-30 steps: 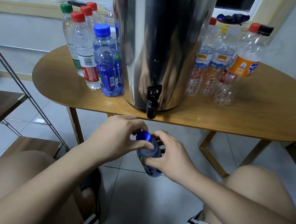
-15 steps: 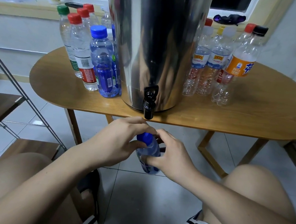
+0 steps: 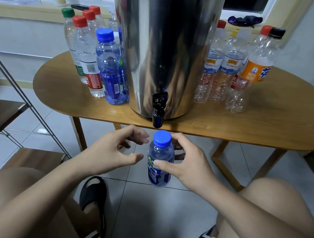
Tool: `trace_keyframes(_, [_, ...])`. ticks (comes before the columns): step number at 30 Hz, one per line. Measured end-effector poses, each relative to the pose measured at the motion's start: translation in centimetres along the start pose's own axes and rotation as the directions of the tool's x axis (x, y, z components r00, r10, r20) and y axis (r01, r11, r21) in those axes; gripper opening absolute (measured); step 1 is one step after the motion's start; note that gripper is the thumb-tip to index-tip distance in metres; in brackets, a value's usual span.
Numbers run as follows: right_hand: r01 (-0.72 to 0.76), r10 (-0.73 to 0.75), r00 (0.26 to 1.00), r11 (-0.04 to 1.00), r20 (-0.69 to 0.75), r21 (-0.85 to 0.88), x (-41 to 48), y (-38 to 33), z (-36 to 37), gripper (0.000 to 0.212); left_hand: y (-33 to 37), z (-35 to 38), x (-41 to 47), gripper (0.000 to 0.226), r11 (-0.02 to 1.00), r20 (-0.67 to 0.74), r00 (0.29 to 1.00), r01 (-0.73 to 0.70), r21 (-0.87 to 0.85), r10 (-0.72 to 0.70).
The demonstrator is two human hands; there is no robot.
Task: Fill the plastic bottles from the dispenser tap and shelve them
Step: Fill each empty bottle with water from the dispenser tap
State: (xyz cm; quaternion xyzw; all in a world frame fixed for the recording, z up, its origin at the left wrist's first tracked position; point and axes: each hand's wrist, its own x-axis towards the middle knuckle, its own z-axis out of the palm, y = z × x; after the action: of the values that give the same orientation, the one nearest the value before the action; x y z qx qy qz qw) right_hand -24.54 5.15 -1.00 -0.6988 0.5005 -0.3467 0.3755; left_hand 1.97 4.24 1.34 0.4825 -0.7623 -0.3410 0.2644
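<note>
Gripping blue bottle [image 3: 161,153] | right hand [image 3: 190,166] | tap [image 3: 158,107] above | left hand [image 3: 108,152] beside

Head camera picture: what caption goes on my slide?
Right hand holds a capped blue bottle below the tap, left hand open beside it.

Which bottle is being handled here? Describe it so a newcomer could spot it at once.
Find the big steel dispenser on the wooden table and follow it down to its black tap. Just below the tap, the right hand grips a small blue-tinted bottle with a blue cap. Unlike every other bottle, it is held in the air, not standing on the table.
</note>
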Motion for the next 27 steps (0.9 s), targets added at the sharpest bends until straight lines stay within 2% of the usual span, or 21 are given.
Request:
trace_keyframes(4, [0.029,-0.029,0.999,0.999,-0.029,0.017,0.0,-0.1,-0.4,0.06,-0.3,1.6,-0.3,0.068,0.998,0.082,0.996,0.042,0.047,-0.046])
trace_keyframes(12, [0.07,-0.07,0.998,0.995,-0.008,0.077,-0.5,-0.6,-0.5,0.059,0.6,4.0,0.2,0.081,1.0,-0.027,1.0,-0.011,-0.003,0.011])
trace_keyframes(19, [0.076,-0.073,0.997,0.981,-0.024,0.18,-0.6,-0.8,0.2,0.062,1.2,3.4,0.3,0.065,0.998,-0.098,0.994,-0.035,0.056,0.04])
trace_keyframes(24, [0.09,-0.094,0.996,0.958,0.003,0.271,-0.4,-0.9,0.6,0.059,1.5,1.7,-0.1,0.07,0.991,-0.07,0.992,-0.099,0.085,0.105])
trace_keyframes(27, [0.071,-0.077,0.997,0.961,0.012,0.267,-0.3,-0.5,0.7,0.054,1.4,0.2,-0.4,0.066,0.989,-0.104,0.986,-0.12,0.088,0.128])
